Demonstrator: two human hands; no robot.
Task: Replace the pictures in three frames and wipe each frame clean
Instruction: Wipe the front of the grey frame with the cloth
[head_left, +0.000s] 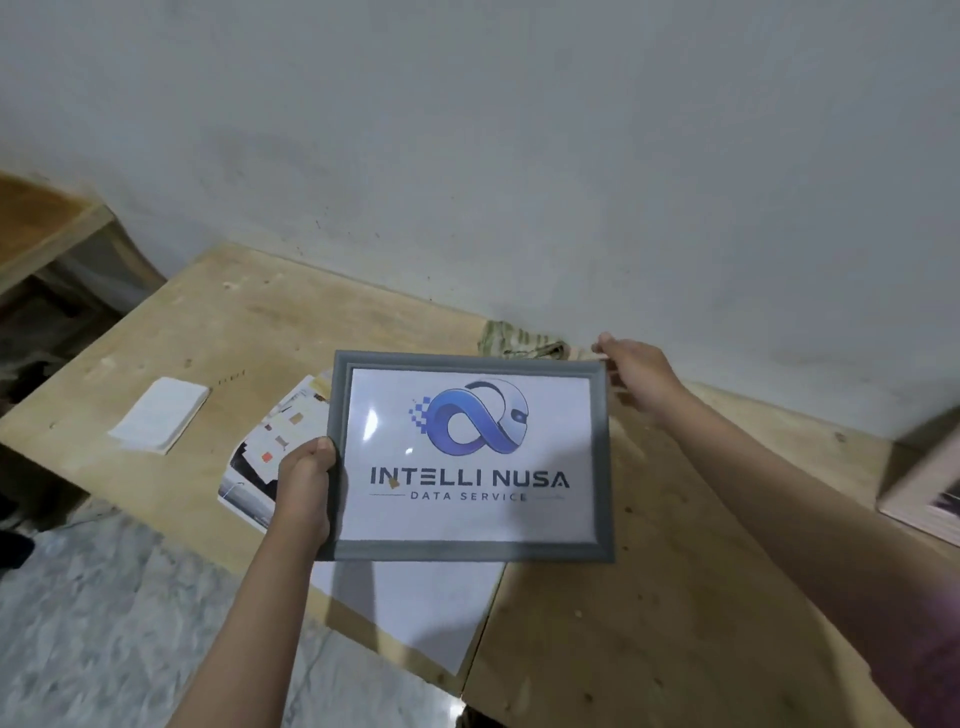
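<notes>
Held up over the plywood table (649, 597), the grey frame (470, 457) faces the person, left hand (306, 483) gripping its side edge to steady it while the right hand (636, 371), fingers loose and empty, reaches toward the cloth (519, 340), probably for wiping.

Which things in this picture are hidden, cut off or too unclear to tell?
Head view only:
- Right hand: its fingertips are blurred, so whether it touches the cloth or the frame is unclear.
- Cloth: partly hidden behind the frame's top edge.
- Printed sheets: mostly covered by the frame and the left hand; their pictures are too small to read.
- Pink frame: cut off by the right edge and blurred.
- Back of the frame: not visible.
</notes>
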